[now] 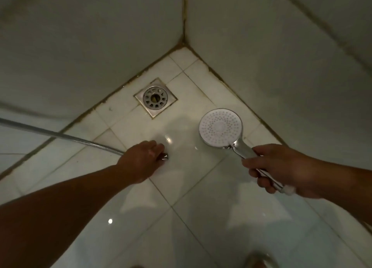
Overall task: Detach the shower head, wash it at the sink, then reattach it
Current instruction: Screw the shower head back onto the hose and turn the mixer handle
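**Shower head off the hose, one part in each hand**

The shower head [221, 127] is held by the right hand [281, 171], to the right of the floor drain [155, 97] and nearer the camera, spray face up. Fingers are wrapped tight round its chrome handle. The hose [60, 135] end nut is pinched in the left hand [141, 159], fingers closed on it, just below the drain; the two parts are apart.

Handling, as judged: head is light and rigid; chrome is likely slippery when wet, so the handle mid-length is the best grip, not the face. Hose is flexible and will swing if released.

Count: one head, one hose, one drain, two hands.
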Available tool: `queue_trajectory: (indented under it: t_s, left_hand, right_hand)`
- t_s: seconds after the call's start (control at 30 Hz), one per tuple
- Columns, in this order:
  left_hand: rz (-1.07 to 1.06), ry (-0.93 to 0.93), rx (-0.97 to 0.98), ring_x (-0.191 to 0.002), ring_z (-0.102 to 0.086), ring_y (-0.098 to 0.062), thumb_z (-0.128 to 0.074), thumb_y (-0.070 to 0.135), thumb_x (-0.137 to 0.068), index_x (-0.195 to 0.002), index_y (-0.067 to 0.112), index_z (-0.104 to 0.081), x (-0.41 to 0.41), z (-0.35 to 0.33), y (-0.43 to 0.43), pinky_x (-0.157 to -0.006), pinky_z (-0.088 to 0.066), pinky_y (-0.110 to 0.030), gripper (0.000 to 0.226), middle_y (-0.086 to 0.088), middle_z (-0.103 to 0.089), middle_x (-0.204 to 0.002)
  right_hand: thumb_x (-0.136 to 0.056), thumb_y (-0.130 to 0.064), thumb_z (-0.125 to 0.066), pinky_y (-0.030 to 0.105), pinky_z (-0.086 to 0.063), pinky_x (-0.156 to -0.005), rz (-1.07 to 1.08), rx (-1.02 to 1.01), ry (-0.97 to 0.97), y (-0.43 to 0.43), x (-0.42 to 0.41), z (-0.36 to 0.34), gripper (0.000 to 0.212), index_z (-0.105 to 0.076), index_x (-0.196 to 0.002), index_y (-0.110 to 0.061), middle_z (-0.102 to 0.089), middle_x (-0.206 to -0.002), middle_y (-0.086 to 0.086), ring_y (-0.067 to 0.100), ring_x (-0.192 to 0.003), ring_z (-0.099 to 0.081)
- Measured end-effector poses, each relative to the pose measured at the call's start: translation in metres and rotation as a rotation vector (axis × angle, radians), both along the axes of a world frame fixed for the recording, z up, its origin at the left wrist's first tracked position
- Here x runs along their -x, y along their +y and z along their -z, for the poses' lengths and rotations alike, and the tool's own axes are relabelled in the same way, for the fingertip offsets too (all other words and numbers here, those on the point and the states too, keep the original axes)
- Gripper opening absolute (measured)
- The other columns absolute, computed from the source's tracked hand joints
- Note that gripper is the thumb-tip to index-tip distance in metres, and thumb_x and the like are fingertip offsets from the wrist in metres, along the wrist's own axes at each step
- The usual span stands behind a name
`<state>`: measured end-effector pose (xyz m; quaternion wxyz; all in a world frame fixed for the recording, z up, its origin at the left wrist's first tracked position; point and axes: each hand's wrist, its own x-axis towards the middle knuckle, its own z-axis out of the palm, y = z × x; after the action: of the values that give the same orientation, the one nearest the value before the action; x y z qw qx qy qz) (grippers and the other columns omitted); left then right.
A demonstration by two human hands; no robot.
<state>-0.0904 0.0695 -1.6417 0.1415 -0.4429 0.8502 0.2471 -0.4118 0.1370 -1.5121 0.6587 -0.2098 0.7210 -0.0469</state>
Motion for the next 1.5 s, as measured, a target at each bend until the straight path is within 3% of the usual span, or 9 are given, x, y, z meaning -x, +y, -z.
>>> queue_trajectory:
  t_s: [0.13, 0.3, 0.43, 0.63, 0.7, 0.8, 0.97, 1.23, 1.5]
  left_hand:
    - [-0.143, 0.059, -0.156, -0.084, -0.06, -0.02, -0.055, 0.038, -0.099, -0.11, 0.018, -0.056, 0.009, -0.055, 0.006, -0.073, -0.049, -0.033, 0.023, 0.002, -0.055, -0.097]
    - [-0.294, 0.258, -0.281, -0.07, -0.059, -0.013, -0.057, 0.037, -0.099, -0.097, 0.019, -0.054, 0.022, -0.214, 0.025, -0.069, -0.05, -0.035, 0.018, 0.002, -0.064, -0.084]
    - [-0.473, 0.38, -0.429, -0.058, -0.06, 0.001, -0.055, 0.036, -0.1, -0.092, 0.02, -0.054, 0.039, -0.374, 0.054, -0.059, -0.042, -0.013, 0.018, 0.003, -0.07, -0.073]
    - [-0.735, 0.501, -0.614, -0.059, -0.049, -0.01, -0.053, 0.044, -0.099, -0.076, 0.024, -0.055, 0.05, -0.605, 0.111, -0.063, -0.041, -0.032, 0.031, 0.01, -0.054, -0.06]
    - [-0.931, 0.599, -0.762, -0.064, -0.046, -0.015, -0.054, 0.044, -0.097, -0.085, 0.014, -0.064, 0.053, -0.669, 0.126, -0.066, -0.038, -0.035, 0.034, 0.006, -0.051, -0.064]
    - [-1.007, 0.64, -0.862, -0.054, -0.042, -0.009, -0.044, 0.028, -0.105, -0.1, 0.007, -0.07, 0.054, -0.743, 0.137, -0.054, -0.034, -0.025, 0.034, 0.0, -0.048, -0.063]
    - [-1.005, 0.735, -1.018, -0.052, -0.036, -0.012, -0.05, 0.043, -0.09, -0.093, 0.014, -0.075, 0.033, -0.807, 0.123, -0.053, -0.027, -0.03, 0.038, -0.001, -0.048, -0.065]
    - [-0.862, 0.79, -1.157, -0.051, -0.031, -0.014, -0.043, 0.019, -0.102, -0.1, 0.0, -0.067, -0.035, -0.873, 0.074, -0.049, -0.027, -0.027, 0.031, -0.004, -0.044, -0.063]
    - [-0.678, 0.869, -1.171, -0.051, -0.03, -0.013, -0.05, 0.033, -0.091, -0.09, 0.009, -0.064, -0.06, -0.905, 0.038, -0.051, -0.024, -0.029, 0.028, -0.002, -0.044, -0.063]
  right_hand:
    - [-0.098, -0.013, -0.062, 0.027, -0.039, -0.045, 0.078, -0.005, 0.016, -0.002, -0.003, -0.035, 0.009, -0.061, -0.093, -0.006, -0.057, -0.065, 0.005, 0.015, -0.047, -0.049]
    - [-0.098, -0.012, -0.062, 0.026, -0.04, -0.045, 0.18, -0.006, -0.035, 0.005, -0.017, -0.155, 0.008, -0.061, -0.094, -0.005, -0.058, -0.066, 0.006, 0.015, -0.047, -0.049]
    - [-0.1, -0.012, -0.059, 0.025, -0.039, -0.042, 0.26, -0.004, -0.136, 0.012, -0.032, -0.293, 0.007, -0.058, -0.096, -0.007, -0.056, -0.068, 0.006, 0.014, -0.048, -0.048]
    - [-0.099, -0.012, -0.061, 0.025, -0.039, -0.043, 0.426, 0.016, -0.289, 0.028, -0.056, -0.502, 0.004, -0.061, -0.101, -0.009, -0.057, -0.066, 0.005, 0.013, -0.047, -0.048]
    - [-0.099, -0.013, -0.06, 0.025, -0.042, -0.045, 0.468, 0.042, -0.344, 0.036, -0.068, -0.563, 0.005, -0.061, -0.103, -0.009, -0.058, -0.068, 0.006, 0.015, -0.049, -0.05]
    - [-0.101, -0.02, -0.06, 0.027, -0.045, -0.046, 0.499, 0.137, -0.354, 0.046, -0.087, -0.628, 0.012, -0.059, -0.109, -0.01, -0.062, -0.076, 0.007, 0.017, -0.053, -0.055]
    - [-0.102, -0.015, -0.057, 0.024, -0.038, -0.043, 0.732, 0.311, -0.334, 0.031, -0.119, -0.684, 0.008, -0.051, -0.097, -0.012, -0.051, -0.069, 0.003, 0.012, -0.048, -0.043]
    - [-0.101, -0.011, -0.057, 0.023, -0.039, -0.044, 1.186, 0.523, -0.453, -0.019, -0.207, -0.745, 0.014, -0.046, -0.094, -0.014, -0.047, -0.065, 0.002, 0.012, -0.051, -0.042]
    - [-0.1, -0.009, -0.057, 0.023, -0.039, -0.042, 1.302, 0.719, -0.465, -0.028, -0.241, -0.788, 0.013, -0.044, -0.1, -0.014, -0.046, -0.064, 0.001, 0.011, -0.049, -0.041]
